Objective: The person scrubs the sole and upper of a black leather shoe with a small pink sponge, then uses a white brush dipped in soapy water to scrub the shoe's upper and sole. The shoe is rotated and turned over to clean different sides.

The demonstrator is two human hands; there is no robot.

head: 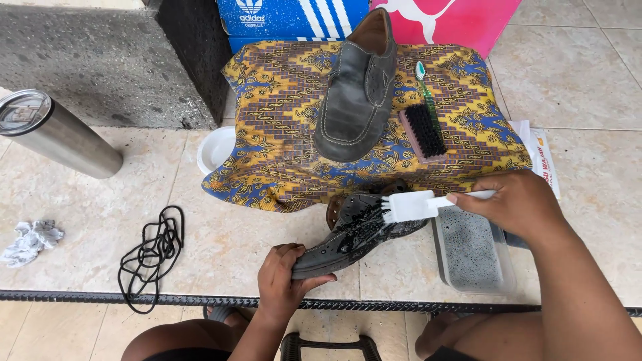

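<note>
My left hand (284, 281) grips the toe of a wet dark grey shoe (358, 230), held above the tiled floor. My right hand (518, 204) holds a white brush (411, 205) by its handle, with the bristles against the shoe's upper near the opening. A second grey shoe (358, 97) lies on a yellow and blue patterned cloth (281, 134) behind. Next to that shoe lie a pink brush with black bristles (422, 132) and a green toothbrush (425, 83).
A clear tub of soapy water (475, 254) sits under my right wrist. Black laces (152, 254) lie coiled at left, with a crumpled tissue (30, 239), a steel tumbler (57, 134) and a white bowl (215, 148). Blue and pink boxes (301, 17) stand behind the cloth.
</note>
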